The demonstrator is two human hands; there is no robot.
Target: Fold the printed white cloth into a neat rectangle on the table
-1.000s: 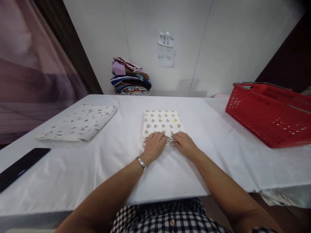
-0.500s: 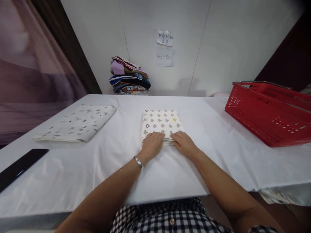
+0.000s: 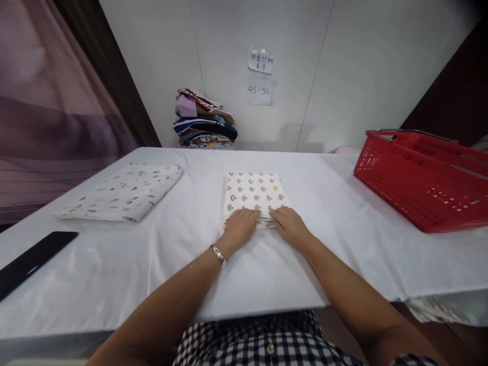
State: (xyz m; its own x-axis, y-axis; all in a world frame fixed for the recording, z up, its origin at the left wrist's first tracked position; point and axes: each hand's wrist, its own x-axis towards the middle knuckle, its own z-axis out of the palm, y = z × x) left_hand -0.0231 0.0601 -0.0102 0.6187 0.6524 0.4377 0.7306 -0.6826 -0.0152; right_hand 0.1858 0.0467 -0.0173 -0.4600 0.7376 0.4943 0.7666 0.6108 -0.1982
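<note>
Midway along the table [image 3: 324, 193], the small cloth [image 3: 254, 190] lies folded into a compact square, so I judge the folding nearly done; only the loose layers at its near edge seem left to align. My left hand [image 3: 240, 226] and right hand [image 3: 293, 224] both touch that edge; whether either grips it, I can't tell.

The light is soft and a bit gray. The white tablecloth [image 3: 183, 274] shines in places, and a faint shadow sits on the wall [image 3: 354, 76]. The top right corner is dark. Near the edge, the red basket [image 3: 419, 183] looks stretched.
</note>
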